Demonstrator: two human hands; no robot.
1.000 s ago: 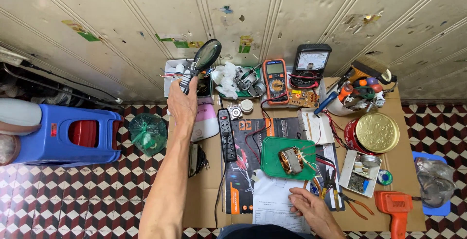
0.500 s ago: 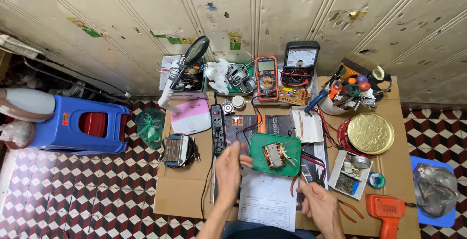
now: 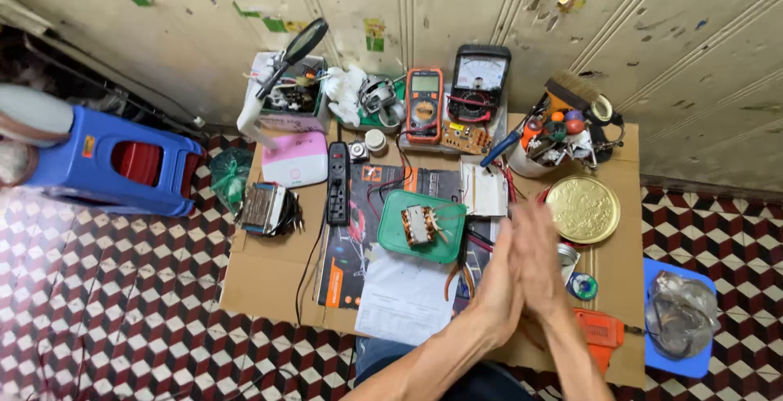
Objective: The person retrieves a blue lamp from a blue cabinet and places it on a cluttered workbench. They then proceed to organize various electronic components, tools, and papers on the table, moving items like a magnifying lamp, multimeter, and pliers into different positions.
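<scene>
The left hand [image 3: 502, 274] and right hand [image 3: 540, 256] press palm to palm — holding nothing. Just beside them lies a green lid [image 3: 422, 226] bearing a small transformer [image 3: 418, 225].

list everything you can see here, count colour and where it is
green plastic lid with a small copper-wound transformer: 1, centre of table
orange digital multimeter: 1, back centre
black analogue meter: 1, right of it
black power strip: 1, left of the lid
pink and white lamp base: 1, back left
round gold tin lid: 1, right
white tub of tools: 1, back right
orange drill: 1, front right
white paper sheet: 1, front centre
blue plastic stool: 1, floor, left
left hand, right hand: pressed palm to palm, blurred, holding nothing
</scene>
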